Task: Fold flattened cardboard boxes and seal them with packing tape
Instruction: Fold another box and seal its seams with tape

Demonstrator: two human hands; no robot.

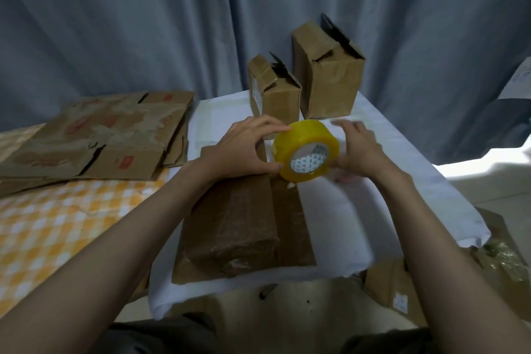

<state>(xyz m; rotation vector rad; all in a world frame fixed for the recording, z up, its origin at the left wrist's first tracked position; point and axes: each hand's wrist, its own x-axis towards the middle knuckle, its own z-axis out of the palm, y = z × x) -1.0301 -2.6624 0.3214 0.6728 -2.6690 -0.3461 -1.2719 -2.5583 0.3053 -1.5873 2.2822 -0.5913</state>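
Observation:
A yellow roll of packing tape [306, 144] is held above the far end of a brown cardboard box [238, 224] that lies on the white table [353, 210]. My left hand [244, 149] grips the roll's left side with thumb and fingers. My right hand [356, 149] is at the roll's right side, blurred, its fingers spread and loosely curved near the rim. Whether they hold the roll I cannot tell. One long flap of the box lies flat on the right, toward the table's middle.
Two folded boxes, a small one [273, 89] and a taller one [327, 72], stand at the table's far edge before a blue curtain. A stack of flattened boxes [97, 138] lies on the checked cloth at left. More cardboard [396, 290] lies on the floor at lower right.

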